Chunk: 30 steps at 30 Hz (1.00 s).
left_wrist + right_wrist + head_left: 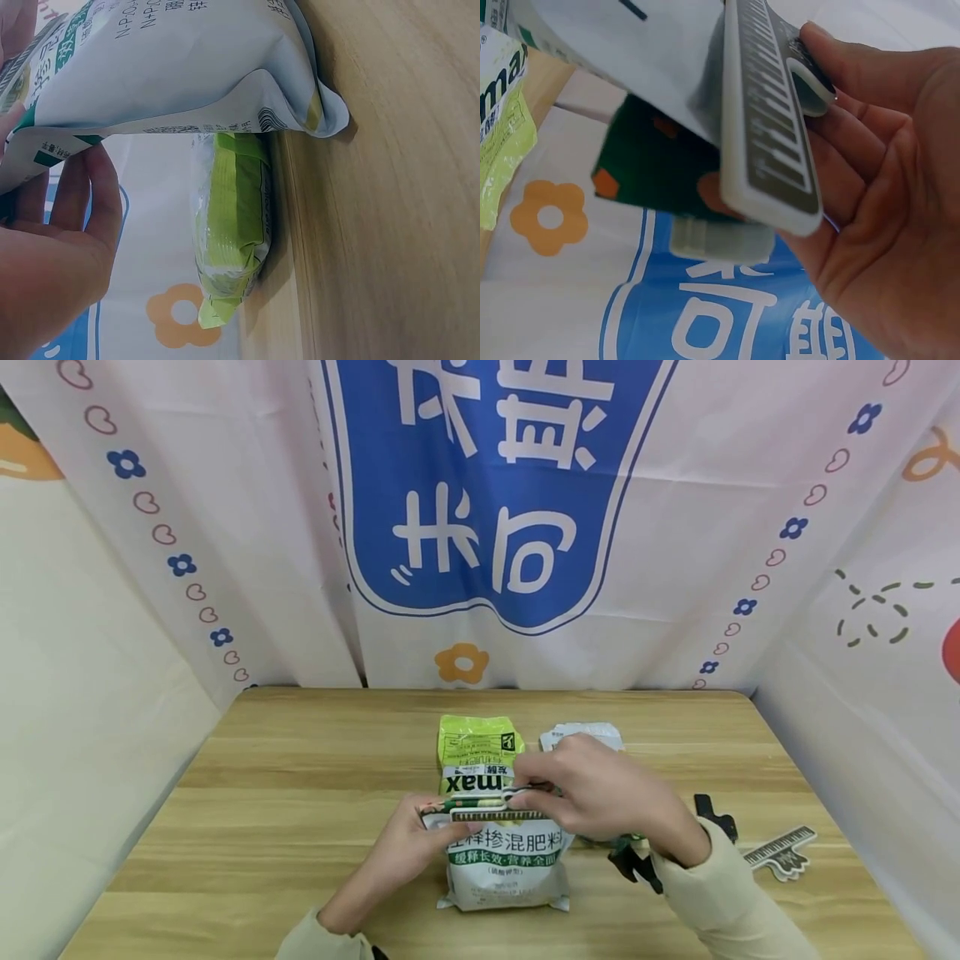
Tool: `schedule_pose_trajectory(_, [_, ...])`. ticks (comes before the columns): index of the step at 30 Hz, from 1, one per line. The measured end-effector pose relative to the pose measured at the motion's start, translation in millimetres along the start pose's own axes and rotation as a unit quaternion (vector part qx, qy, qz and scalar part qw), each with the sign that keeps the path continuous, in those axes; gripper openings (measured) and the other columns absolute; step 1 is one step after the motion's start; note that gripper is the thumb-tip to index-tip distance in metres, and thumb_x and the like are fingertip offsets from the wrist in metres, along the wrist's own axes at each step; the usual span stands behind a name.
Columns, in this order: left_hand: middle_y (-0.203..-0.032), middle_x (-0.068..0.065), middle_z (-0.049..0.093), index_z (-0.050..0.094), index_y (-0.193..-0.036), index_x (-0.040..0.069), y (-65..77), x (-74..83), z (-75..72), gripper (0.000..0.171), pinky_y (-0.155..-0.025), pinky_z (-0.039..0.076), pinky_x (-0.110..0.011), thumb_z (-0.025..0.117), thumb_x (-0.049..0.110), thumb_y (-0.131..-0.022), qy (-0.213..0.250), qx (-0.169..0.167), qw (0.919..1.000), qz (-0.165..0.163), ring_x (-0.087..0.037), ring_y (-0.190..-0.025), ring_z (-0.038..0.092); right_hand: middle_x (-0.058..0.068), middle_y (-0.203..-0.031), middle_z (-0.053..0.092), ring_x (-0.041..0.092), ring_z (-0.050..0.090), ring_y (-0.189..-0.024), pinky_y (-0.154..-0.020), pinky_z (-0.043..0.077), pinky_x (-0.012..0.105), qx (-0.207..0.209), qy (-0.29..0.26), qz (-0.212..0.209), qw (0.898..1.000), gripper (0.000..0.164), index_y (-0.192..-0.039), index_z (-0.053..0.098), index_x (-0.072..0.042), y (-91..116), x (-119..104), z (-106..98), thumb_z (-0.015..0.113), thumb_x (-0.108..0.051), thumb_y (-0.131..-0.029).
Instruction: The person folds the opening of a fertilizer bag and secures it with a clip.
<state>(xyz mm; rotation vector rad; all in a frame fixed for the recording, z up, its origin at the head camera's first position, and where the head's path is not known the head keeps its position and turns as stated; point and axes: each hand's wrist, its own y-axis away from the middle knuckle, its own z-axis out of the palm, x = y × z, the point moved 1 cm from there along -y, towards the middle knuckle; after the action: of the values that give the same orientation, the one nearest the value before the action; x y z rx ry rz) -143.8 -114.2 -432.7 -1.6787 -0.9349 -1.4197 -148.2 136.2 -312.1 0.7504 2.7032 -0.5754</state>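
White bag (508, 878), left fingers (103, 187) pinching its top; right fingers (538, 766) — curled — gripping piano clip (772, 112)

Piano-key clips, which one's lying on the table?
The loose clip at the right side of the table; the other clip sits across the top of the white bag, pinched by the right hand.

Softly, evenly lit in the head view, dimmer in both wrist views, with faint shadow beside the white bag (187, 75) on the bench (405, 195).

Wooden table (300, 777): lime bag (476, 745), pale bag (600, 732), clips (783, 845).
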Motion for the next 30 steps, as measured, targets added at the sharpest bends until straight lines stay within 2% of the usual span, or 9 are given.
schedule_pose_trajectory(5, [-0.115, -0.028, 0.076, 0.075, -0.115, -0.009, 1.0, -0.7, -0.3, 0.029, -0.085, 0.063, -0.024, 0.079, 0.008, -0.092, 0.011, -0.005, 0.9999, 0.009, -0.006, -0.096, 0.078, -0.016, -0.059, 0.041, -0.011, 0.030, -0.053, -0.051, 0.029, 0.010, -0.004, 0.003, -0.003, 1.000, 0.026, -0.079, 0.059, -0.021, -6, -2, 5, 0.073, -0.025, -0.100])
schedule_pose_trajectory(13, [-0.115, -0.029, 0.076, 0.074, -0.115, -0.010, 1.6, 0.4, 1.0, 0.031, -0.084, 0.063, -0.023, 0.081, 0.006, -0.090, 0.016, 0.000, 0.9998, 0.008, -0.006, -0.094, 0.077, -0.017, -0.057, 0.037, -0.010, 0.028, -0.051, -0.050, 0.026, 0.012, -0.009, 0.012, 0.014, 1.000, 0.029, -0.077, 0.056, -0.022, -11, -7, 8, 0.074, -0.027, -0.099])
schedule_pose_trajectory(22, [-0.113, -0.030, 0.076, 0.074, -0.116, -0.010, 2.1, 2.3, 1.3, 0.030, -0.082, 0.063, -0.023, 0.080, 0.005, -0.091, 0.023, -0.003, 0.9997, -0.001, -0.006, -0.094, 0.077, -0.016, -0.059, 0.042, -0.010, 0.031, -0.052, -0.050, 0.028, 0.012, -0.016, 0.001, 0.025, 1.000, 0.025, -0.079, 0.059, -0.021, -13, -9, 10, 0.075, -0.025, -0.099])
schedule_pose_trajectory(30, [-0.111, -0.030, 0.076, 0.074, -0.115, -0.010, 2.2, 2.2, 3.3, 0.026, -0.082, 0.062, -0.023, 0.078, 0.000, -0.091, 0.011, -0.002, 0.9999, 0.007, -0.003, -0.090, 0.075, -0.014, -0.059, 0.045, -0.010, 0.031, -0.051, -0.047, 0.029, 0.011, -0.018, -0.016, 0.030, 0.999, 0.025, -0.080, 0.060, -0.018, -14, -9, 14, 0.074, -0.025, -0.100])
